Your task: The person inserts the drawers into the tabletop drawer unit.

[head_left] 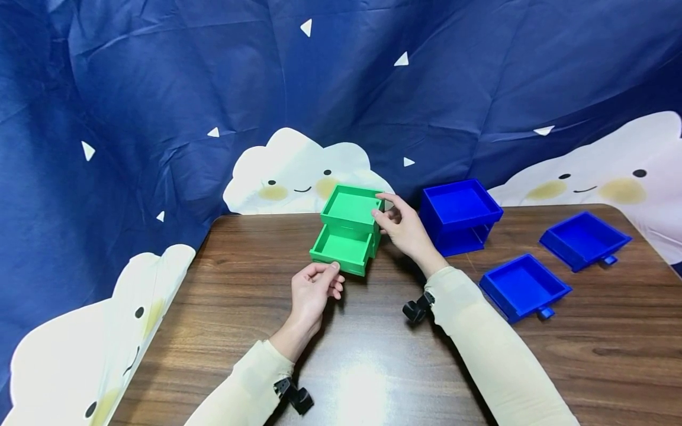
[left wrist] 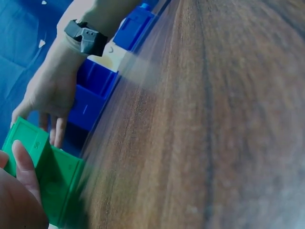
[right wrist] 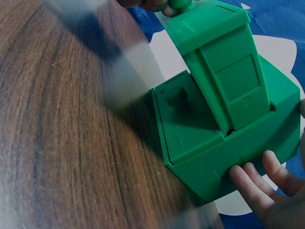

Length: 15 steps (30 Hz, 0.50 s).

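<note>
A small green cabinet [head_left: 348, 204] with a tray-like top stands near the table's back edge. Its upper drawer [head_left: 343, 248] is pulled out toward me, tilting slightly down. My left hand [head_left: 313, 291] pinches this drawer at the knob on its front, which shows in the right wrist view between the fingers. My right hand [head_left: 406, 229] holds the cabinet at its right side, thumb and forefinger at the top rim, other fingertips [right wrist: 269, 160] against the side wall. Under the pulled drawer, a lower drawer [right wrist: 190, 124] with a round knob sits flush in the cabinet.
Right of the green cabinet stands a blue cabinet [head_left: 460, 204] with an open front. Two loose blue drawers [head_left: 524, 287] with small knobs lie farther right on the wooden table [head_left: 245, 284]. Behind hangs a dark blue curtain [head_left: 341, 77] with clouds and triangles.
</note>
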### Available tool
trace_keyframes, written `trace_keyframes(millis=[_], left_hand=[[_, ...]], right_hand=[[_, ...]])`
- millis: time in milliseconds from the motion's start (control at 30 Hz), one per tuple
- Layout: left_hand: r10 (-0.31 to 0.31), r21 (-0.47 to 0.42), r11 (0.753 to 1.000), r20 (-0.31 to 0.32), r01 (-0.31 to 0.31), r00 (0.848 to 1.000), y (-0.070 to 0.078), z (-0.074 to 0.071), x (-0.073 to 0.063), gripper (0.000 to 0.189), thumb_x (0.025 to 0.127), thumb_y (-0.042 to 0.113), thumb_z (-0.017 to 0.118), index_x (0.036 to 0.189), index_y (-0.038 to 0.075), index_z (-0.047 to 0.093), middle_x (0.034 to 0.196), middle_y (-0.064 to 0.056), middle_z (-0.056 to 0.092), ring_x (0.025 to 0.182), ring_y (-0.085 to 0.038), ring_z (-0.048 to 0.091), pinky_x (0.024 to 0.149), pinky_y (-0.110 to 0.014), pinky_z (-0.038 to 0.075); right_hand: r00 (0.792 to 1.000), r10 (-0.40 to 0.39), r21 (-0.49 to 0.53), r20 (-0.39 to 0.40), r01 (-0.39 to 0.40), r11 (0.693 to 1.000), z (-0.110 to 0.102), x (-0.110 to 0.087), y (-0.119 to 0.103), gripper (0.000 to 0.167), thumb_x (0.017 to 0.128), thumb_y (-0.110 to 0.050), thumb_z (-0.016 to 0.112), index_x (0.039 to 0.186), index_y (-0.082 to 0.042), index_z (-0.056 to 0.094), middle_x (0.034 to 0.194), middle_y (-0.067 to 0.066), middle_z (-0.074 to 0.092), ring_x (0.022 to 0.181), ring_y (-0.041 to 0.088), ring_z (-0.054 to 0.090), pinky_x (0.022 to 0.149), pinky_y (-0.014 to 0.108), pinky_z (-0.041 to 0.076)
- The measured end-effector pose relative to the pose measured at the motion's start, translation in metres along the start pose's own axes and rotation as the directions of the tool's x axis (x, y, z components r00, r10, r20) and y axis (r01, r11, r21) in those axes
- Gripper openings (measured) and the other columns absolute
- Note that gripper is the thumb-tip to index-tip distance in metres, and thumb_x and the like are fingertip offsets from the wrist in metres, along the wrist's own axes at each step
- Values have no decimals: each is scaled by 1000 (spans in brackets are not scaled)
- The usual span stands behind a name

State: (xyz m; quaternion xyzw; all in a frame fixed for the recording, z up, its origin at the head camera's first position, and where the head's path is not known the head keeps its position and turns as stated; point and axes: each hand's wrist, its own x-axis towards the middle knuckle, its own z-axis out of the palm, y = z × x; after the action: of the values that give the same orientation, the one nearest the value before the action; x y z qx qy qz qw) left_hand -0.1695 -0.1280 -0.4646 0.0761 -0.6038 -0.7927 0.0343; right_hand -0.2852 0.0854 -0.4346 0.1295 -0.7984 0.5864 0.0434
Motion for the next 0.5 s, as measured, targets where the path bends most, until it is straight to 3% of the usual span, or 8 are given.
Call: trace_keyframes(millis=[500], left_hand=[[8,-14,1000,-14,-8,1000,0,1,3,15,101,5,72,87,6,69,68,-1,74,54,-7,64,50,-21,55]], right_hand=[[1000,11,2,-1,-11,1000,0,-1,-1,48,109,-24,66,154,-10,57,101,15,66,96,45,68,80,36,66]])
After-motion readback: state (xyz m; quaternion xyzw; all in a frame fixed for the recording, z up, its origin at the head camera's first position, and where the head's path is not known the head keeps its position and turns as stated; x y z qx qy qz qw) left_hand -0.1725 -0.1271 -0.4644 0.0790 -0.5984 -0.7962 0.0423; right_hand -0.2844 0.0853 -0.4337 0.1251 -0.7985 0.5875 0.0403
